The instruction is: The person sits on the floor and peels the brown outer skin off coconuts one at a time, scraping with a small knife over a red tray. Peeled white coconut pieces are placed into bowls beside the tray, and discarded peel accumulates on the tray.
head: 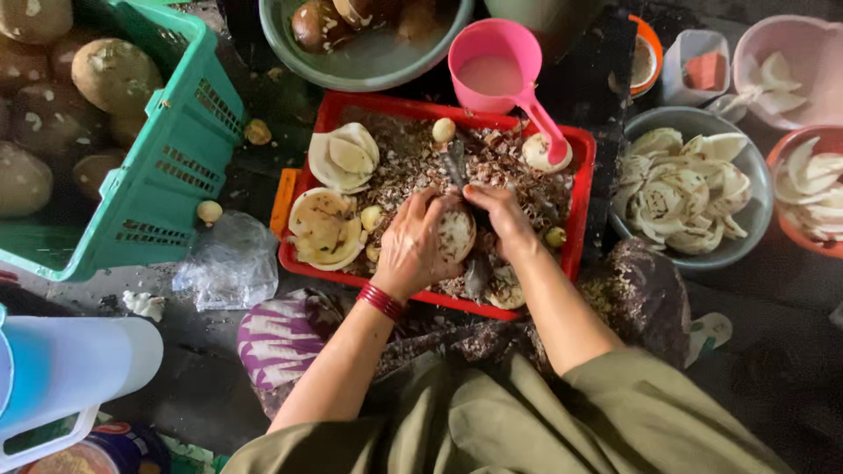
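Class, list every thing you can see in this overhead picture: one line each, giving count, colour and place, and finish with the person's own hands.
red tray: one, red, centre, holding brown shavings and pale pieces
coconut piece: one, white and brown, held over the tray
pink scoop: one, pink, top edge of tray
green crate: one, green, left, holding brown coconuts
grey bowl: one, grey, right, full of white pieces
green basin: one, grey-green, top centre
plastic bag: one, clear, left of tray
white jug: one, white and blue, bottom left
bangles: several, red, left wrist
left hand: one, gripping the coconut piece
right hand: one, touching the coconut piece
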